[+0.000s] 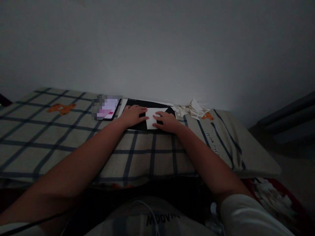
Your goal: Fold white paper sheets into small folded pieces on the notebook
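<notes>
Closest to me I saw two bare arms reaching forward over a checked cloth with dark blue lines point(147, 154) that covered the table. A little orange bear print point(61, 108) sat on the cloth far off to the left.

My left hand point(133, 115) lay flat with its fingers spread a bit, pressing down at the left edge of a small white paper sheet point(150, 118). My right hand point(167, 121) also lay flat, with its fingers close together, and their tips rested on the right side of the same paper. Neither hand pinched it; both just pushed it down.

The paper looked plain, pale and roughly square, a bit taller than wide, so its long side ran away from me toward the wall. It lay between my two hands on a flat black board point(147, 105), at the far middle of the table.

Just left of the board lay a phone with a lit pink screen point(107, 108). To the right of the board sat a pile of small white paper scraps point(194, 109). Behind everything stood a plain grey wall point(157, 49).
</notes>
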The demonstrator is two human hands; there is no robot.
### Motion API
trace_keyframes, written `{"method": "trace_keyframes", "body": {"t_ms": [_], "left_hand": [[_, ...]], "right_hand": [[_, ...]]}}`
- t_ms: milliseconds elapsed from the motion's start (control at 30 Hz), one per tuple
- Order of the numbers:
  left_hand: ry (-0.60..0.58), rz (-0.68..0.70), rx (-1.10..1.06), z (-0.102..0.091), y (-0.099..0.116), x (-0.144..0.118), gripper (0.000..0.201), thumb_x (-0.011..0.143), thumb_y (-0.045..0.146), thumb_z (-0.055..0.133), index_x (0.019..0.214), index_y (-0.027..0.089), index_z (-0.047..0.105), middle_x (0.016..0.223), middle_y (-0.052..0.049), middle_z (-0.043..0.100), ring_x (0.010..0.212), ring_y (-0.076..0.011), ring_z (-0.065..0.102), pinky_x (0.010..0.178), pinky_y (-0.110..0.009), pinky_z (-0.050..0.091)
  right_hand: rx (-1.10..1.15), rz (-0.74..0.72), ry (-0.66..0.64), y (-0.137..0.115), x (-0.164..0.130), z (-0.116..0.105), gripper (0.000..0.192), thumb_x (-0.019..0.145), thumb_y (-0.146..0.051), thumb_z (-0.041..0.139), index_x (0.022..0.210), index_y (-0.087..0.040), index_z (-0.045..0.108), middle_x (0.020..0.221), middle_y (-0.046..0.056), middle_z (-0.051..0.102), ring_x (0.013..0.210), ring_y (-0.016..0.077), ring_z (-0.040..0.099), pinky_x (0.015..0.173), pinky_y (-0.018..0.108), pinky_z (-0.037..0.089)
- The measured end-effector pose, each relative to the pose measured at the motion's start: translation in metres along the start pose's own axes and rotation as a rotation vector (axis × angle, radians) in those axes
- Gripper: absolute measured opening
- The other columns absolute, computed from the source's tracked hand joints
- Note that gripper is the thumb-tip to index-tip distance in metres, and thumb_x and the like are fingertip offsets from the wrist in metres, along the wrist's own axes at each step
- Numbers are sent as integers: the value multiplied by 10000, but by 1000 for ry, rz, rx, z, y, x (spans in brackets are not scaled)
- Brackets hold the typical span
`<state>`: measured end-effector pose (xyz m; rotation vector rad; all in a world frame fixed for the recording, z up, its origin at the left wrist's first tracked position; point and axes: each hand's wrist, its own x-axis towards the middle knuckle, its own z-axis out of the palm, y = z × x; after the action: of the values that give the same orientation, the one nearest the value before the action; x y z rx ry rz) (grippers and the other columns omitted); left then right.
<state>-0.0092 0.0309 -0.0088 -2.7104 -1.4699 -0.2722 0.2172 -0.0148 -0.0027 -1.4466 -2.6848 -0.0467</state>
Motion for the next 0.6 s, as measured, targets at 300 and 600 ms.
{"method": "trace_keyframes", "body": {"t_ms": [300, 600], "left_hand": [[84, -34, -37, 0, 1, 16, 351, 962, 405, 410, 1170, 313, 677, 1294, 17, 634, 1192, -226, 530, 934, -373, 363], [10, 47, -43, 3, -11, 9, 521, 897, 579, 454, 1309, 288, 583, 1397, -34, 544, 1268, -264, 461, 945, -390, 340]], "right_hand": [[4, 3, 1, 0, 0, -1, 577, 938, -552, 417, 1398, -213, 489, 1476, 121, 443, 1330, 278, 425, 1032, 462, 389], [9, 7, 5, 1, 0, 1, 577, 938, -554, 408, 1399, -217, 488, 1479, 119, 439, 1338, 282, 412, 1027, 480, 389]]}}
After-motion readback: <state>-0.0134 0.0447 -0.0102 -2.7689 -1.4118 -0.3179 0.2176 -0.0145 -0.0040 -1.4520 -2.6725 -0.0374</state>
